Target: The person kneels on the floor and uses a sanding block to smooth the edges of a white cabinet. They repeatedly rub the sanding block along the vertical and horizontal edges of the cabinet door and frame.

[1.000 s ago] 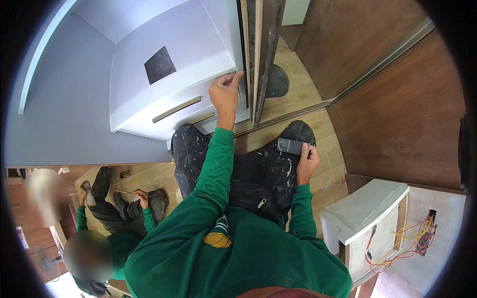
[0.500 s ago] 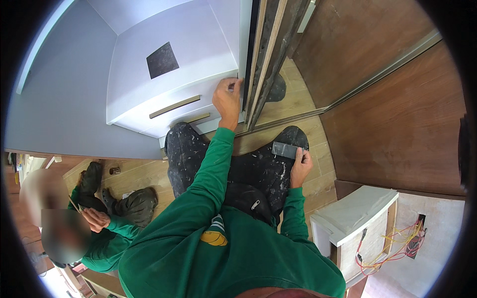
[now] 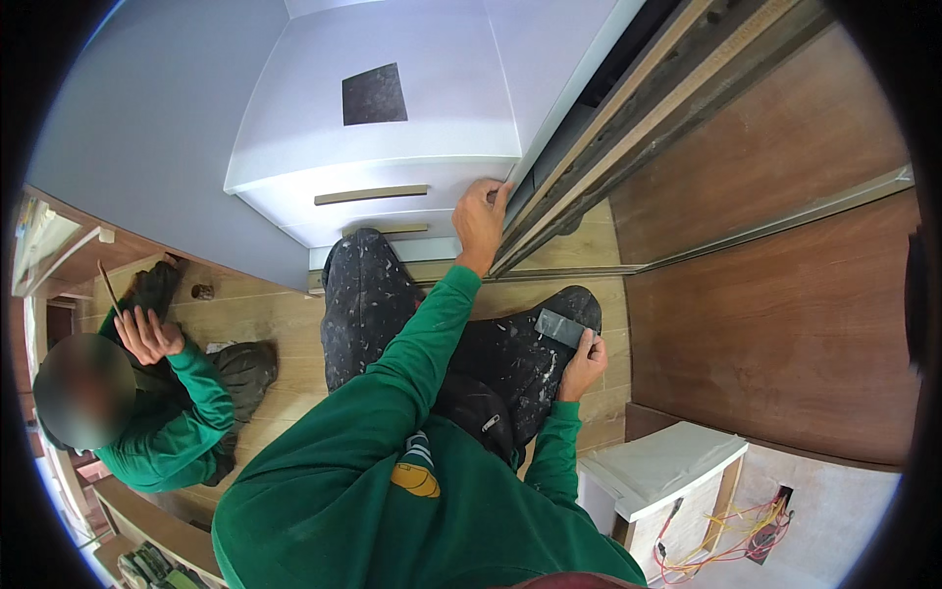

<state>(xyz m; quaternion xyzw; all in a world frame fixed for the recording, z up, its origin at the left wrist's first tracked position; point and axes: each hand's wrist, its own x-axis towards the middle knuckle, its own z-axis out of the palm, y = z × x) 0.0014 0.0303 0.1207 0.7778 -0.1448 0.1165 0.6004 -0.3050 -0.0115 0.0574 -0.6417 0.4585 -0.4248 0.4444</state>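
Observation:
My left hand (image 3: 479,224) is closed in a pinch at the right edge of a white drawer front (image 3: 285,203), just below the corner of the white cabinet (image 3: 304,177). Whatever lies between those fingertips, if anything, is too small to make out. In my right hand (image 3: 583,369) is a flat grey rectangular piece (image 3: 561,328), gripped at its right end between thumb and fingers. It rests over my right knee, on paint-spotted dark trousers (image 3: 525,368). A long handle (image 3: 371,194) runs across the upper drawer, and a dark square opening or patch (image 3: 374,94) shows above.
Sliding door panels and rails (image 3: 608,137) stand close right of my left hand. Brown wood panels (image 3: 765,324) rise at the right. A white box-like unit (image 3: 667,466) with loose wires (image 3: 746,530) stands lower right. At left a co-worker (image 3: 162,432) sits, holding a thin stick (image 3: 108,285).
My view has turned, so the cabinet sits farther right. My left hand stays at the drawer edge, and my right still holds the grey piece. The co-worker's raised hand and stick have shifted upward.

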